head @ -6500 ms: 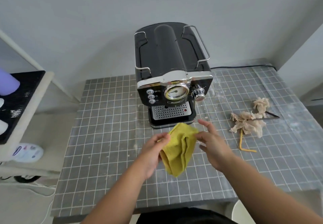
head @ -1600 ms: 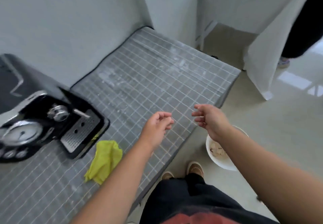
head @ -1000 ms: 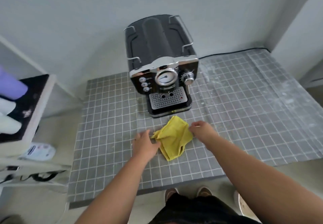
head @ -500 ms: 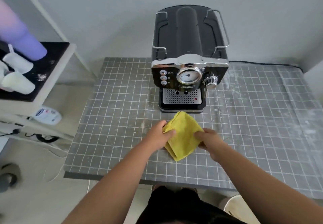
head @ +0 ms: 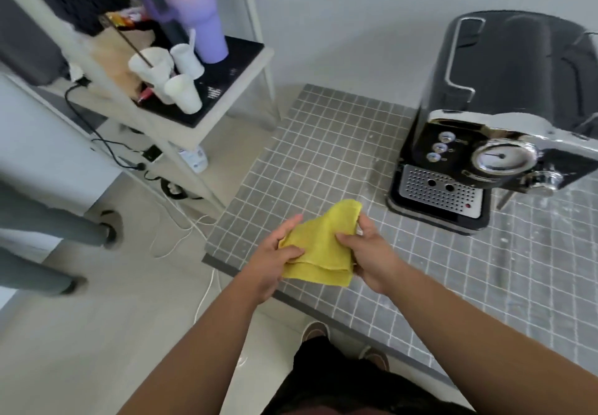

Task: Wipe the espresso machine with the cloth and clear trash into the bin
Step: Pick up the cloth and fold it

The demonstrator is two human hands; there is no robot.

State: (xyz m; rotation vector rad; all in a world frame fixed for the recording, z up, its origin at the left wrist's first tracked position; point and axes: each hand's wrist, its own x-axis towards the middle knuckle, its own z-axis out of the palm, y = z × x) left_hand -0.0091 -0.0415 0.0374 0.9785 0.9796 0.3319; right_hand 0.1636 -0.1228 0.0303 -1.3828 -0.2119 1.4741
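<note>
A folded yellow cloth (head: 320,249) is lifted just above the near left corner of the grey gridded table (head: 323,155). My left hand (head: 275,256) grips its left edge and my right hand (head: 369,252) grips its right edge, both shut on it. The black and chrome espresso machine (head: 504,113) stands on the table to the right of the cloth, its drip tray facing me. No trash and no bin are in view.
A white shelf unit (head: 194,129) at the left holds white cups (head: 181,91) and a purple tumbler (head: 207,26). Cables (head: 181,220) trail on the floor beside the table. Another person's legs (head: 48,227) stand at the far left.
The trash that lay on the table is gone. Both hands have lifted the cloth off the table. The view has swung left, so the machine now sits at the right.
</note>
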